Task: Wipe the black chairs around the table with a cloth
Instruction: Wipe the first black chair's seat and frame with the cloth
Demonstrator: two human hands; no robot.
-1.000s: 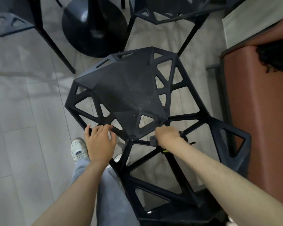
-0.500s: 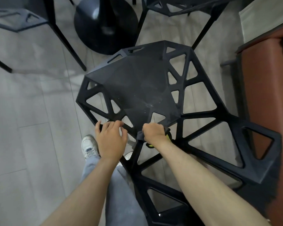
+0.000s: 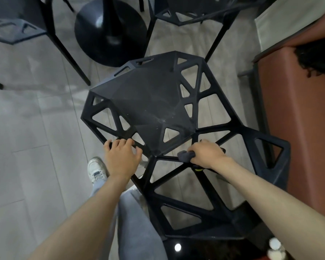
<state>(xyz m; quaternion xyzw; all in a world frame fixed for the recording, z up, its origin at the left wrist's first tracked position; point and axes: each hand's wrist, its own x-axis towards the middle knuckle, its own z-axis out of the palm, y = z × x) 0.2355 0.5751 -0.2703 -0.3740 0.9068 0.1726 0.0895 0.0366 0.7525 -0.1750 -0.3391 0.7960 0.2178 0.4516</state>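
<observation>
On grey floor tiles (image 3: 23, 128), black chair (image 3: 150, 102), table base (image 3: 111, 30)

Chair (image 3: 154, 107) in the middle, table base (image 3: 111, 30) behind it to the left, second chair (image 3: 191, 14) directly behind, third chair (image 3: 13, 32) far left, bench (image 3: 296, 117) to its right, shoe (image 3: 96, 169) beside its near-left edge.

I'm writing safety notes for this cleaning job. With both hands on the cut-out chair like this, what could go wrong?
1. The right hand wipes a narrow strut with the cloth beside open cut-outs; fingers or cloth could slip through and snag.
2. The left hand grips the chair by one edge strut; hard wiping might tilt or slide it on the smooth floor.
</observation>
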